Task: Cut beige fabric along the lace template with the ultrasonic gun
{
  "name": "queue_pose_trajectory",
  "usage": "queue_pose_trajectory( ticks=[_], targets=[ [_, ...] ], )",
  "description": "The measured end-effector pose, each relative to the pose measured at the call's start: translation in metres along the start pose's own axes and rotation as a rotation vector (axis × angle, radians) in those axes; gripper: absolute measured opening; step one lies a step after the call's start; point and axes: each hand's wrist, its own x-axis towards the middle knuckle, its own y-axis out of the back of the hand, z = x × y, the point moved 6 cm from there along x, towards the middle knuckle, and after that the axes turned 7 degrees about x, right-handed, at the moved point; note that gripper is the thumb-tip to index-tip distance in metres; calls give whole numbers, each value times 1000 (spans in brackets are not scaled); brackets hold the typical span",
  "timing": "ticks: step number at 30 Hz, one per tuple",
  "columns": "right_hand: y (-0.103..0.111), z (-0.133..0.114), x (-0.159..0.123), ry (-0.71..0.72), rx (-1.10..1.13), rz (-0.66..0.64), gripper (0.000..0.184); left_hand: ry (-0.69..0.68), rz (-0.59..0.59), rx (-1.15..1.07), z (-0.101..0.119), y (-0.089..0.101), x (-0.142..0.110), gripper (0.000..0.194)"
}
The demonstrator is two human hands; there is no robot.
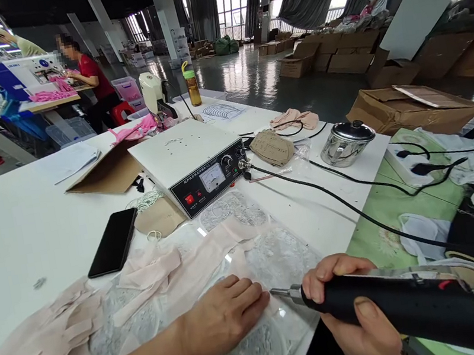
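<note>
My right hand (352,309) is wrapped round the thick black body of a handheld ultrasonic welder (400,301). Its thin metal tip points left, close to the fingers of my left hand (227,317). That hand lies low, palm down, with its fingers bent and together on pale pink fabric (205,260); the fingertips are partly hidden. Beneath the cloth is a clear, scuffed plastic sheet (285,254). Behind it stands the welder's white control box (188,155), with a dial and a red switch on its black front.
A black phone (112,243) lies left of the box. Black cables (310,187) run right across the white table. Further back are a steel pot (347,144), brown card patterns (272,148) and a bottle (192,85). A person in red (90,75) sits at a sewing machine.
</note>
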Motion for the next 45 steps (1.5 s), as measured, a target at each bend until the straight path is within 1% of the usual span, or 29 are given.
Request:
queue_pose_trajectory(
  ticks=[9, 11, 14, 17, 21, 27, 33, 38, 42, 45],
  targets=[
    [-7, 0, 2, 17, -59, -75, 16, 7, 8, 1, 0, 0, 0, 23],
    [-7, 1, 2, -4, -61, -83, 15, 7, 3, 1, 0, -1, 0, 24],
    [-4, -3, 2, -35, -31, -40, 18, 13, -3, 2, 0, -1, -1, 24],
    [3, -12, 0, -30, -14, 22, 23, 15, 12, 5, 0, -1, -2, 23],
    [10, -18, -4, -29, -30, 51, 23, 6, 9, -2, 1, -2, -2, 23],
    [10, -13, -6, -36, -33, 30, 23, -7, 19, 24, 1, 1, -1, 25],
    [8, -15, -3, -42, -53, 37, 23, -26, 16, 32, 1, 4, 1, 27],
    [4, -16, -2, -25, -67, 13, 23, -55, 2, 4, 2, 3, 3, 31],
    [6, -16, -3, -36, -78, 16, 23, -41, -29, 8, 2, 0, 3, 30],
    [7, -16, -3, -43, -79, 17, 23, -25, -28, 19, 2, 1, 2, 28]
  ],
)
